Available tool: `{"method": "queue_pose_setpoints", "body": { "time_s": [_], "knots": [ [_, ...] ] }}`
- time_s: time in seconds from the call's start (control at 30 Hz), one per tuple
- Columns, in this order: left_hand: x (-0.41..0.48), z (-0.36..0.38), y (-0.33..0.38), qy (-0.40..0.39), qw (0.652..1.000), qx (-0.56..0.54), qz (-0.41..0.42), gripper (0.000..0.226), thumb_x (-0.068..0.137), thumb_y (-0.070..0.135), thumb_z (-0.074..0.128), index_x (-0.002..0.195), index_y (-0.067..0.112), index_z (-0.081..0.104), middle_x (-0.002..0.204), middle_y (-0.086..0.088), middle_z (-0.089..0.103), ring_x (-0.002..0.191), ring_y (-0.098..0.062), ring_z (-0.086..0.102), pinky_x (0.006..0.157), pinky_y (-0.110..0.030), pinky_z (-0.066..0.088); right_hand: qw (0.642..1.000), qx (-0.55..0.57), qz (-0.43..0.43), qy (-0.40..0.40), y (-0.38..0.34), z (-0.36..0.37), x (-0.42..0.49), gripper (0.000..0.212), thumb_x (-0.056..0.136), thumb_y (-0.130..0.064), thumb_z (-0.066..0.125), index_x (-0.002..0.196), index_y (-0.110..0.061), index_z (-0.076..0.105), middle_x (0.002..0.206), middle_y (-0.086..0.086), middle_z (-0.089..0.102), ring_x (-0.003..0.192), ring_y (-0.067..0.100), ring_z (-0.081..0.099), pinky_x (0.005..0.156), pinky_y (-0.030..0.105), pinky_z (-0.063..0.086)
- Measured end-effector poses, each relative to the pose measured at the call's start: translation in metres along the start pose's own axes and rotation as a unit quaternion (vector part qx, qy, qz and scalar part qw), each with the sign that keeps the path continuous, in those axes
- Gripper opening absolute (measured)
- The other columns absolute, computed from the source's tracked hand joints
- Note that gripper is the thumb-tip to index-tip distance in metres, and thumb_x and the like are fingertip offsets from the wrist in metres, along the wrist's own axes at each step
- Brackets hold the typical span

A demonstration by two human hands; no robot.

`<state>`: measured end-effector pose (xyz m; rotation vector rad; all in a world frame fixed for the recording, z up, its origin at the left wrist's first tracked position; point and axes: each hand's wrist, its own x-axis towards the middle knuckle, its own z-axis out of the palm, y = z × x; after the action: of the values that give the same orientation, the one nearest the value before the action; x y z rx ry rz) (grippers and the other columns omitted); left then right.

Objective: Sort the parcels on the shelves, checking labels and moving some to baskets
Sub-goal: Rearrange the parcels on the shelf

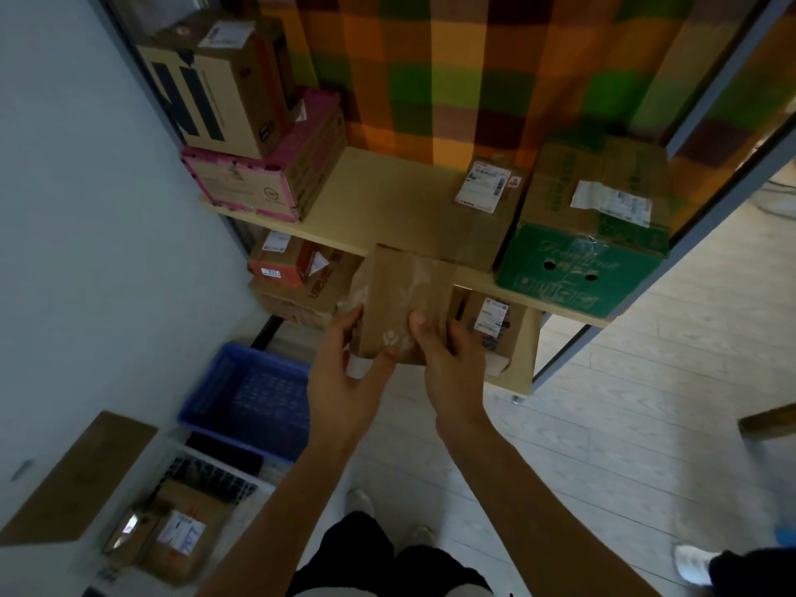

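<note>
A person holds a brown paper parcel [400, 290] in both hands, in the air just in front of the shelf [387, 196] edge and above the floor. The left hand [340, 381] grips its left edge and the right hand [443, 359] its lower right part. Each thumb lies on the near face, and the other fingers are curled out of sight behind it. A white scrap at the parcel's lower corner is too blurred to read. The parcel hides part of the boxes on the lower shelf. A blue basket [245, 394] sits on the floor to the left, partly covered by the left wrist. A white basket [234, 469] holding labelled parcels is blurred near the frame's lower left.
</note>
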<state>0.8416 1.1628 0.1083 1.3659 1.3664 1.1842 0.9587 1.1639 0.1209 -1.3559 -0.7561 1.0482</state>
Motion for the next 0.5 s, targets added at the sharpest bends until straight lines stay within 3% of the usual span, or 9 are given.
{"method": "queue_pose_setpoints", "body": {
  "time_s": [0.17, 0.23, 0.3, 0.4, 0.47, 0.5],
  "knots": [
    [0.003, -0.005, -0.001, -0.011, 1.0, 0.008, 0.013, 0.081, 0.075, 0.065, 0.067, 0.143, 0.026, 0.045, 0.138, 0.006, 0.056, 0.125, -0.011, 0.056, 0.102, -0.046, 0.05, 1.0, 0.008, 0.014, -0.011, -0.007, 0.0, 0.003, 0.008, 0.089, -0.04, 0.069, 0.096, -0.037, 0.068, 0.094, -0.014, 0.074, 0.088, -0.002, 0.069, 0.078, 0.02, 0.053],
    [0.005, -0.011, 0.003, -0.025, 0.999, 0.023, 0.023, 0.095, 0.07, 0.074, 0.067, 0.147, 0.026, 0.039, 0.141, 0.006, 0.053, 0.127, -0.007, 0.053, 0.104, -0.039, 0.049, 0.999, 0.022, 0.035, -0.035, -0.018, 0.0, 0.008, 0.042, 0.081, -0.062, 0.062, 0.11, -0.033, 0.068, 0.108, -0.01, 0.072, 0.098, 0.002, 0.068, 0.085, 0.022, 0.053],
    [0.008, -0.015, 0.009, -0.036, 0.998, 0.026, 0.032, 0.101, 0.071, 0.063, 0.073, 0.154, 0.026, 0.027, 0.142, 0.009, 0.05, 0.129, -0.005, 0.051, 0.105, -0.036, 0.048, 0.995, 0.042, 0.053, -0.068, -0.029, -0.002, 0.016, 0.064, 0.074, -0.076, 0.054, 0.117, -0.03, 0.068, 0.112, -0.009, 0.073, 0.106, 0.008, 0.068, 0.093, 0.029, 0.052],
    [0.022, -0.023, 0.011, -0.023, 0.998, 0.007, 0.055, 0.098, 0.079, 0.028, 0.076, 0.157, 0.022, 0.017, 0.139, 0.017, 0.05, 0.126, -0.002, 0.053, 0.099, -0.028, 0.052, 0.993, 0.01, 0.009, -0.114, -0.04, 0.002, 0.019, 0.043, 0.084, -0.07, 0.056, 0.113, -0.038, 0.065, 0.107, -0.011, 0.074, 0.101, 0.004, 0.069, 0.089, 0.028, 0.055],
    [0.031, -0.029, 0.014, -0.004, 0.998, -0.022, 0.057, 0.092, 0.081, 0.016, 0.077, 0.154, 0.026, 0.022, 0.139, 0.016, 0.05, 0.124, -0.003, 0.055, 0.097, -0.026, 0.053, 0.992, -0.018, -0.052, -0.113, -0.042, 0.006, 0.019, 0.022, 0.086, -0.054, 0.065, 0.107, -0.051, 0.064, 0.108, -0.017, 0.071, 0.102, 0.001, 0.067, 0.087, 0.028, 0.057],
    [0.034, -0.031, 0.015, 0.0, 0.998, -0.036, 0.052, 0.083, 0.083, 0.016, 0.077, 0.151, 0.027, 0.03, 0.138, 0.013, 0.053, 0.122, -0.006, 0.057, 0.096, -0.03, 0.054, 0.989, -0.025, -0.076, -0.12, -0.042, 0.009, 0.019, 0.023, 0.084, -0.048, 0.067, 0.105, -0.058, 0.064, 0.112, -0.018, 0.069, 0.108, 0.003, 0.065, 0.089, 0.03, 0.057]
  ]
}}
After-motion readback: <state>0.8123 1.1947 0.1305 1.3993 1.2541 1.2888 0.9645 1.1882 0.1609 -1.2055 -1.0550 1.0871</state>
